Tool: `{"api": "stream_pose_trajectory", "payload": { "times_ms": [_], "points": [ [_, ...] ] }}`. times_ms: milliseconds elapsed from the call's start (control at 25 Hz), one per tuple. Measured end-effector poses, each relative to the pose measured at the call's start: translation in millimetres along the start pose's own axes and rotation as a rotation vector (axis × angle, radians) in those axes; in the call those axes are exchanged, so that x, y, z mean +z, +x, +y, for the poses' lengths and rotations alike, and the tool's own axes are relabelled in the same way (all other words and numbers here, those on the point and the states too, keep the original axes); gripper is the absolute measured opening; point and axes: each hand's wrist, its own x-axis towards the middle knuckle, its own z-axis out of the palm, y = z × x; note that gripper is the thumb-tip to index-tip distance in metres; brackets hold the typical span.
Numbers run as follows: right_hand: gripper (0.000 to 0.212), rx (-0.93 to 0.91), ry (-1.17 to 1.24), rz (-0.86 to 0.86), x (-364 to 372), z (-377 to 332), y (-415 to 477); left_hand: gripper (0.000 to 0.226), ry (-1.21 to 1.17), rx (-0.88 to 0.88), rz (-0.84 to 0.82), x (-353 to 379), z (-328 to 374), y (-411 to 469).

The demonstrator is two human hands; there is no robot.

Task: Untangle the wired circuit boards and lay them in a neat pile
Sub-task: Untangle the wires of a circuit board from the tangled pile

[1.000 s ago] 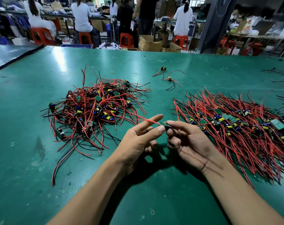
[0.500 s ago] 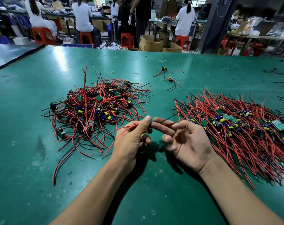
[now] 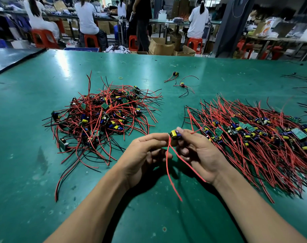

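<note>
Pinching one board (image 3: 175,134) between both hands, left (image 3: 145,151) and right (image 3: 200,151), above the table's (image 3: 43,172) near middle, the person lets its red leads (image 3: 172,172) dangle, and I'd guess they could snag the pile (image 3: 254,134) by the right edge and drag it askew.

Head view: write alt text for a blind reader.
The left hand and right hand hold one small circuit board above a green table, its red wires hanging down. A tangled heap of wired boards lies left of them, a neater pile right.
</note>
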Motion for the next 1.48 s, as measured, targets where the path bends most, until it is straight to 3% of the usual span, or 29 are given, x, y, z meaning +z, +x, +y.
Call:
{"api": "stream_pose_trajectory", "payload": {
  "times_ms": [160, 400, 520, 800, 880, 1040, 1280, 1480],
  "points": [
    [0.032, 0.001, -0.048, 0.010, 0.3, 1.9, -2.7, 0.019, 0.070, -0.011, 0.001, 1.5, -0.2, -0.6],
    [0.016, -0.054, -0.180, 0.108, 0.9, 3.6, -2.4, 0.025, 0.026, 0.057, 0.068, 1.6, -5.4, 0.2],
    [0.007, -0.071, -0.104, 0.091, 0.5, 2.7, -3.7, 0.028, 0.008, 0.043, 0.043, 1.6, -5.4, -0.6],
    [0.026, -0.011, -0.106, 0.014, -3.1, 2.1, -2.0, 0.017, 0.092, 0.036, -0.011, 0.6, -2.8, -1.6],
    [0.024, -0.010, -0.098, -0.010, -1.8, 3.2, -2.2, 0.005, 0.155, 0.062, 0.002, 2.3, -3.5, -1.8],
    [0.010, 0.030, -0.073, -0.070, 0.6, 2.0, -5.3, 0.019, 0.186, 0.076, 0.015, 3.4, -4.4, -0.9],
    [0.006, 0.075, -0.114, -0.041, 1.4, 0.6, -8.0, 0.024, 0.311, 0.098, -0.036, 6.2, -7.5, -1.3],
    [0.009, 0.082, -0.083, -0.073, -1.4, 0.7, -7.6, 0.014, 0.300, 0.118, -0.022, 4.1, -9.4, -3.0]
  ]
}}
